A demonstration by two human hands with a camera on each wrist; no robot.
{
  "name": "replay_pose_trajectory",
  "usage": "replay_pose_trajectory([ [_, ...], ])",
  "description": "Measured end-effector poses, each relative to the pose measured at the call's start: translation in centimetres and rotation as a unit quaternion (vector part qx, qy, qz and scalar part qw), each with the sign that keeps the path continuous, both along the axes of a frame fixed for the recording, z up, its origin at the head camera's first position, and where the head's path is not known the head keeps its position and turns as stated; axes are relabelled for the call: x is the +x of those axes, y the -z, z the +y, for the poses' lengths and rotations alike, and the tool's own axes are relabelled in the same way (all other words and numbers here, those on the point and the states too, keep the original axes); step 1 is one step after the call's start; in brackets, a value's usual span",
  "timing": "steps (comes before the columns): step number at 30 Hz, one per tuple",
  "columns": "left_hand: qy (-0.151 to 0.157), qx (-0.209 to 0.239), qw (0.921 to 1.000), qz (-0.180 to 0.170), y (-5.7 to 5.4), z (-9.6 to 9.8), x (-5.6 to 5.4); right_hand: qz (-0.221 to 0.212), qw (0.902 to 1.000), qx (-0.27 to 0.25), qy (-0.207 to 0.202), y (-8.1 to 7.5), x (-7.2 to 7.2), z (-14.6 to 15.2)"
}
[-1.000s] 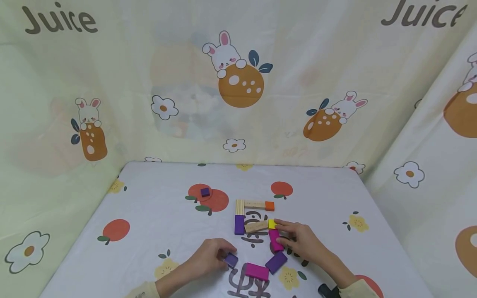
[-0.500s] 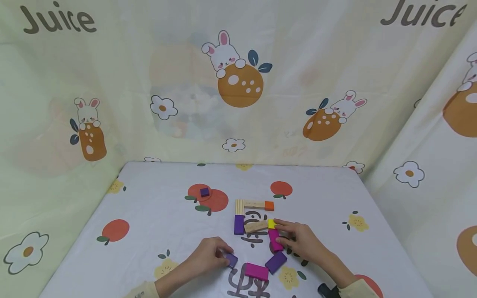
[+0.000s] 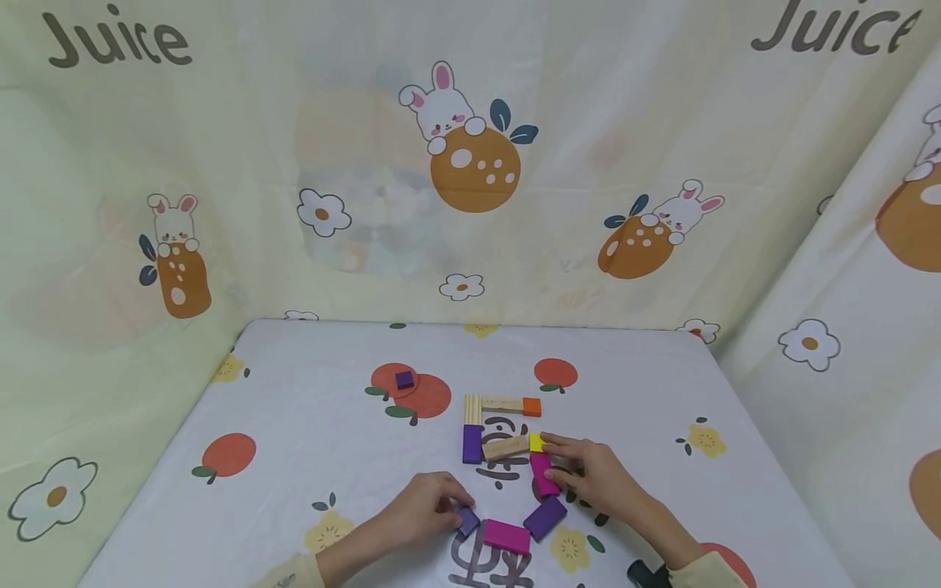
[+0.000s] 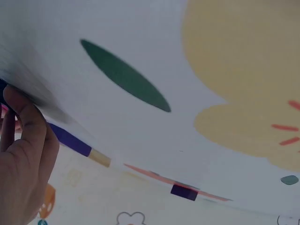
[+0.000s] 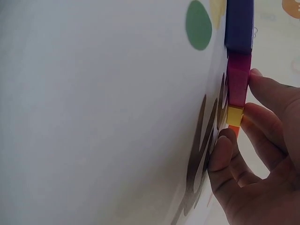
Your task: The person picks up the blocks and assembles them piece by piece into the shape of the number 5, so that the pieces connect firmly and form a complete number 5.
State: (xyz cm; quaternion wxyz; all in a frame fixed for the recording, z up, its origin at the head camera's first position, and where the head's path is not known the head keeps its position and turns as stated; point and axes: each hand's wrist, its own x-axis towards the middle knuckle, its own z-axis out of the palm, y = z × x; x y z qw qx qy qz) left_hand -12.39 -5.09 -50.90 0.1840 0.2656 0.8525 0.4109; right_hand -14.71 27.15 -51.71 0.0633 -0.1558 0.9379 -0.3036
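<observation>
My left hand [image 3: 421, 510] pinches a small purple block [image 3: 468, 521] between thumb and fingers at the near left end of a curved row of blocks. A flat magenta block [image 3: 506, 536] lies just right of it. In the left wrist view that hand [image 4: 29, 145] hides most of its block. My right hand [image 3: 599, 478] rests its fingertips against the yellow block [image 3: 537, 443] and the upright-lying magenta block [image 3: 544, 474]. In the right wrist view its fingers are spread beside the yellow block [image 5: 235, 116]. A purple block [image 3: 546, 518] continues the row.
Farther back, a purple block [image 3: 473, 443], ridged wooden pieces [image 3: 474, 408], plain wooden blocks [image 3: 506, 447] and an orange block [image 3: 532, 407] join the figure. One dark purple block [image 3: 404, 380] lies apart. A black object [image 3: 647, 573] sits near my right wrist.
My left hand has moved slightly right with the small purple block, closer to the flat magenta block. The right hand stays in place against the row.
</observation>
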Motion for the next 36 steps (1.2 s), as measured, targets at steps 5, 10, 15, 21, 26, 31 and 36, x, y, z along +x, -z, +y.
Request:
replay_pose_trajectory([
  [5, 0.002, -0.002, 1.0, 0.001, 0.0, 0.3, 0.0, 0.001, 1.0, -0.005, -0.001, 0.1, 0.0, 0.1],
  [10, 0.003, 0.003, 1.0, -0.003, -0.2, 0.6, 0.2, 0.004, 0.9999, -0.01, -0.004, 0.1, 0.0, 0.1],
  [15, -0.004, 0.002, 0.9997, -0.026, -0.2, 0.8, 0.3, 0.005, 0.9999, -0.013, -0.002, 0.2, 0.0, 0.2],
  [21, -0.015, -0.005, 0.9987, -0.048, -0.4, 0.9, 0.4, 0.006, 0.9999, -0.01, -0.001, 0.3, -0.1, 0.1],
  [26, -0.016, -0.003, 0.9996, -0.022, -0.3, 0.6, 0.1, 0.002, 1.0, -0.009, 0.0, 0.3, 0.0, 0.1],
  [31, -0.035, 0.007, 0.9993, -0.008, -0.8, -0.2, -1.0, -0.003, 0.9999, -0.01, -0.002, 0.4, 0.0, 0.2],
  [36, -0.09, 0.013, 0.9949, 0.044, -1.3, -1.2, -3.1, 0.002, 1.0, -0.009, -0.001, 0.5, -0.1, 0.3],
])
